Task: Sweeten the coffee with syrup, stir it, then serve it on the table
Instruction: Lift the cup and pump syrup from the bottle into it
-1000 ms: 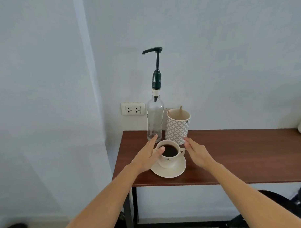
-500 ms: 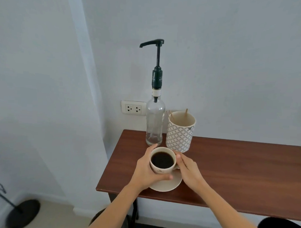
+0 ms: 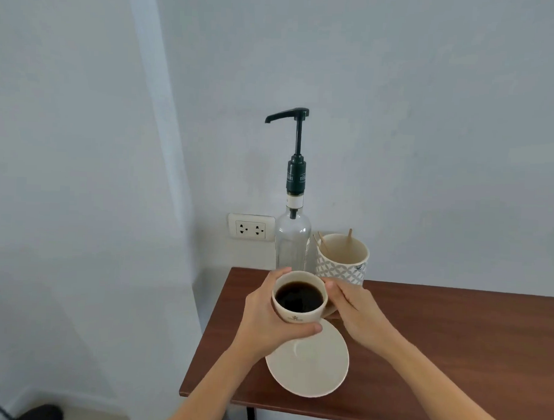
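Cream crockery, black coffee, dark green pump, red-brown wood.

The cup (image 3: 298,308) and saucer (image 3: 308,366) are plain cream; the coffee (image 3: 298,296) is near black. The syrup bottle (image 3: 292,241) is clear glass with a dark green pump (image 3: 296,147). The stirrer holder (image 3: 343,259) carries a grey-and-white lattice pattern. The table (image 3: 437,341) is red-brown woodgrain, the wall socket (image 3: 251,227) white.

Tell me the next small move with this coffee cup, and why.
Probably carry the coffee cup up and back until it sits under the pump spout. The left hand and right hand already hold it lifted off the saucer, and the spout of the syrup bottle stands well above it, unpressed.
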A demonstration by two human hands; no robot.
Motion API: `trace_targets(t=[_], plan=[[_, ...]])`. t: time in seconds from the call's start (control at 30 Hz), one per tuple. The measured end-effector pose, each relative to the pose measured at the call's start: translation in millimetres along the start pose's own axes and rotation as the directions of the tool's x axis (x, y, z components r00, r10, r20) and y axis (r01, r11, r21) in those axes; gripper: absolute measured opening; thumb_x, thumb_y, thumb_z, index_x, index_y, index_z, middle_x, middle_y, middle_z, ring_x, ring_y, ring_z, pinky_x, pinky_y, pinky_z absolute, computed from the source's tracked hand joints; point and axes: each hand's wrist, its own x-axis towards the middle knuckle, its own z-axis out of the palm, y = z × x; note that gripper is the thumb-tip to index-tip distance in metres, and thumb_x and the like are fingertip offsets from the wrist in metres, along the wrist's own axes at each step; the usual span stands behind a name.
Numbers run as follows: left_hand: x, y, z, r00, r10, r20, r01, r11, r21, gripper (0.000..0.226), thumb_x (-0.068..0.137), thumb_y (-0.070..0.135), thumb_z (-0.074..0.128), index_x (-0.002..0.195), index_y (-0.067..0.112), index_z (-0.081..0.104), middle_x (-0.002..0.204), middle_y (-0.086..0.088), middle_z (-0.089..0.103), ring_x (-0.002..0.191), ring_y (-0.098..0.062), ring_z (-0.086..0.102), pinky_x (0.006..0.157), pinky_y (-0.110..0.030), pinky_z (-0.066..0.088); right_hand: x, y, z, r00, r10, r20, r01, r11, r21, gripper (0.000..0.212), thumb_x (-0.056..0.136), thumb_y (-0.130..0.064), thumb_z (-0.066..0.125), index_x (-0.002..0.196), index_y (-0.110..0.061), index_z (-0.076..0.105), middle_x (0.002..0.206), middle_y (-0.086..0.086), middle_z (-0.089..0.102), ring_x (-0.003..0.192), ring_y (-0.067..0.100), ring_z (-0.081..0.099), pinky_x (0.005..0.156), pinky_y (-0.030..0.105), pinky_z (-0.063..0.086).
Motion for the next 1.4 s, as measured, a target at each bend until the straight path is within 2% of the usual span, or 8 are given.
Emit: trace_targets(t=[0.13, 0.3, 0.47, 0.6, 0.8, 0.97, 1.27, 1.4], plan=[[27.2, 23.4, -26.1, 1.000, 0.019, -0.017, -0.018, 1.000, 0.014, 0.087, 0.048, 0.035, 0.098, 0.125, 0.032, 0.056, 0.106, 0.022, 0.071, 0.102, 0.004, 0.066, 0.084, -0.011, 0.050, 37.7, -42.8, -18.2, 0.991, -0.088, -0.099, 0.076, 0.990, -0.123, 0.034, 0.107, -0.027, 0.039, 0.120, -0.017, 0.068, 0.096, -0.008, 0.075, 0.088, -0.005, 0.071, 0.089, 0.027, 0.058], [66.5, 46.3, -59.1, 0.999, 0.019, -0.040, -0.018, 1.000, 0.025, 0.091, 0.047, 0.040, 0.097, 0.127, 0.032, 0.055, 0.106, 0.020, 0.070, 0.100, 0.007, 0.064, 0.087, -0.017, 0.052, 98.8, -106.2, -42.3, 0.918, -0.204, -0.339, 0.178, 0.978, -0.107, 0.037, 0.106, -0.030, 0.037, 0.133, -0.016, 0.058, 0.119, 0.004, 0.070, 0.114, 0.023, 0.066, 0.102, 0.049, 0.051], [104.4, 66.8, -84.0, 0.995, -0.002, -0.104, 0.004, 1.000, 0.026, 0.100, 0.035, 0.061, 0.087, 0.125, 0.030, 0.056, 0.103, 0.017, 0.070, 0.100, -0.003, 0.066, 0.087, -0.027, 0.055, 163.1, -156.8, -54.1, 0.931, -0.058, -0.360, 0.098, 0.991, 0.095, 0.053, 0.102, -0.051, 0.029, 0.149, -0.028, 0.036, 0.150, 0.004, 0.048, 0.128, 0.025, 0.051, 0.112, 0.052, 0.041], [130.3, 79.5, -101.2, 0.991, -0.006, -0.137, 0.009, 1.000, 0.026, 0.092, 0.040, 0.052, 0.093, 0.121, 0.032, 0.054, 0.102, 0.017, 0.067, 0.099, -0.004, 0.065, 0.080, -0.024, 0.054, 178.3, -184.6, -45.8, 0.951, -0.097, -0.293, 0.152, 0.973, 0.173, 0.046, 0.104, -0.049, 0.025, 0.140, -0.030, 0.045, 0.127, 0.005, 0.058, 0.108, 0.020, 0.058, 0.089, 0.044, 0.054], [157.2, 86.8, -115.8, 0.988, -0.019, -0.155, 0.028, 0.998, 0.055, 0.086, 0.053, 0.039, 0.097, 0.127, 0.027, 0.053, 0.103, 0.015, 0.062, 0.095, -0.007, 0.063, 0.076, -0.023, 0.052, 188.5, -185.7, -28.7, 0.921, -0.065, -0.384, 0.188, 0.938, 0.292, 0.039, 0.101, -0.054, 0.036, 0.091, -0.021, 0.054, 0.098, 0.013, 0.076, 0.075, 0.025, 0.072, 0.062, 0.032, 0.050], [167.9, 85.2, -117.7, 0.987, -0.023, -0.159, 0.030, 0.999, 0.044, 0.080, 0.054, 0.036, 0.098, 0.119, 0.031, 0.052, 0.098, 0.019, 0.061, 0.093, -0.005, 0.061, 0.073, -0.021, 0.049, 194.9, -180.3, -20.3, 0.877, -0.102, -0.470, 0.291, 0.891, 0.348, 0.027, 0.100, -0.039, 0.050, 0.086, -0.016, 0.053, 0.090, 0.024, 0.075, 0.078, 0.038, 0.076, 0.066, 0.040, 0.059], [179.6, 87.5, -117.8, 0.984, -0.041, -0.174, 0.045, 0.999, 0.020, 0.086, 0.054, 0.036, 0.098, 0.127, 0.024, 0.054, 0.106, 0.011, 0.063, 0.098, -0.012, 0.063, 0.076, -0.024, 0.052, 199.5, -177.2, -11.7, 0.815, -0.134, -0.564, 0.370, 0.869, 0.329, 0.024, 0.101, -0.030, 0.047, 0.080, -0.017, 0.050, 0.079, 0.019, 0.075, 0.060, 0.031, 0.076, 0.057, 0.032, 0.056], [182.0, 91.5, -118.8, 0.985, -0.042, -0.167, 0.045, 0.999, 0.013, 0.085, 0.054, 0.035, 0.097, 0.126, 0.024, 0.054, 0.101, 0.014, 0.060, 0.090, -0.001, 0.059, 0.070, -0.020, 0.050, 203.0, -175.9, -11.6, 0.790, -0.148, -0.595, 0.380, 0.879, 0.287, 0.023, 0.099, -0.025, 0.046, 0.081, -0.013, 0.052, 0.074, 0.018, 0.075, 0.059, 0.029, 0.075, 0.058, 0.036, 0.057]])
